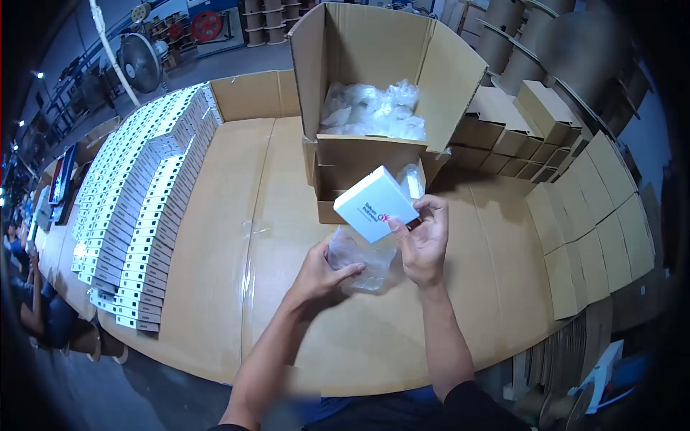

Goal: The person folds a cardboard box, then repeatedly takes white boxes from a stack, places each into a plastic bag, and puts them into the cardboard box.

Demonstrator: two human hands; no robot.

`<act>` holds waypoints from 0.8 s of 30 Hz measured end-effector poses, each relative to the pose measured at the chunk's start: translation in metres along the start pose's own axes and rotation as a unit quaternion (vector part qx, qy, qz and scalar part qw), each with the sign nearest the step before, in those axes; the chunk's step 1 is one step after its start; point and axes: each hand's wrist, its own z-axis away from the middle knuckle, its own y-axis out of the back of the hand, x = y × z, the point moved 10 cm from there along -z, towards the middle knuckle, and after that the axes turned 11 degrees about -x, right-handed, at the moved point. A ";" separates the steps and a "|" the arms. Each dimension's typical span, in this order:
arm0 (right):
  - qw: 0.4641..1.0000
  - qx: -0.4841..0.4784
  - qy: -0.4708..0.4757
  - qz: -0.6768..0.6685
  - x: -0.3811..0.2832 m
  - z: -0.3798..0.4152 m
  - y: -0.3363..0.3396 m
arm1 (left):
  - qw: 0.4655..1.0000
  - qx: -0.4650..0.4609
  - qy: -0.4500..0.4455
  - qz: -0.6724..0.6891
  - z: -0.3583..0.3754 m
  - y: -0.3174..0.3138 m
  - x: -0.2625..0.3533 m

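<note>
In the head view my right hand grips a flat white box by its lower right corner, thumb on the printed face. The box is tilted and carries dark lettering and a small pink mark. My left hand is closed on a clear plastic bag, just below the box. The bag looks crumpled, and some of its far edge is hidden behind the box. Behind both hands stands a small open cardboard box, with a clear-wrapped piece at its right side.
A large open carton holds a heap of clear plastic bags. Stacked white boxes fill the left of the cardboard-covered table. Brown cartons are stacked along the right edge. A fan stands beyond the table.
</note>
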 end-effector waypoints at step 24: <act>0.998 -0.028 -0.055 0.006 0.024 0.014 0.029 | 1.000 0.024 -0.004 0.017 0.001 0.004 0.000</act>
